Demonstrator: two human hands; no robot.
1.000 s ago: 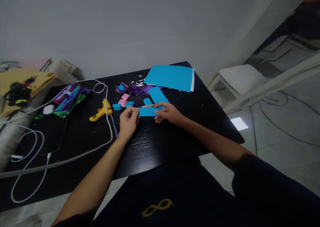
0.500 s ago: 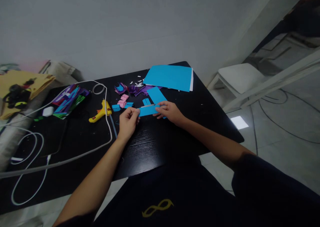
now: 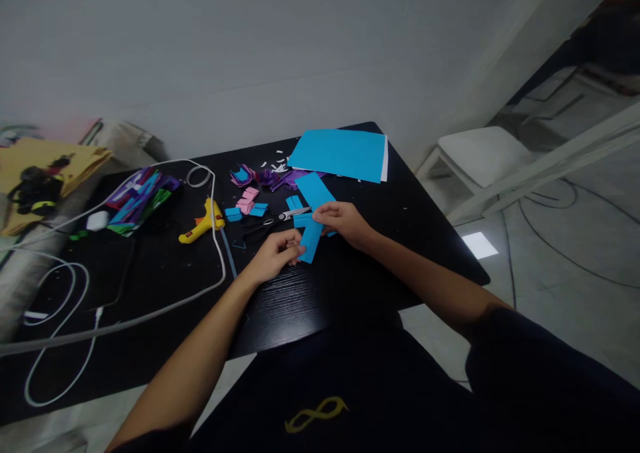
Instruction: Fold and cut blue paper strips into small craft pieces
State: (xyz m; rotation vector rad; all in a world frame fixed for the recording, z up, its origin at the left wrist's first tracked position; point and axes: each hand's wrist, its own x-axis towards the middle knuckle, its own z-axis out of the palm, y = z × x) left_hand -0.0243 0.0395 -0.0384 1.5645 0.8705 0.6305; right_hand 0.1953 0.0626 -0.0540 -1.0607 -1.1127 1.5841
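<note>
A narrow blue paper strip [image 3: 311, 241] slants over the black table between my hands. The fingers of my left hand [image 3: 278, 252] pinch its lower end, and my right hand [image 3: 341, 221] grips its upper end. Just behind it lie black-handled scissors [image 3: 270, 222], their blades pointing toward my right hand. Another blue piece [image 3: 315, 190] rests beyond my right hand. Small folded blue pieces [image 3: 259, 209] and pink pieces [image 3: 247, 200] lie left of the scissors, with purple folded paper [image 3: 269, 177] behind them.
Large blue sheets [image 3: 340, 153] cover the table's back right. A yellow glue gun [image 3: 203, 223] and white cable [image 3: 220, 260] lie to the left, near colourful strips [image 3: 137, 203]. A white stool [image 3: 480, 153] stands right of the black table [image 3: 420, 240].
The held blue strip has turned from nearly level to steeply slanted. My left hand has moved down and right with its end, and the scissors now show more fully.
</note>
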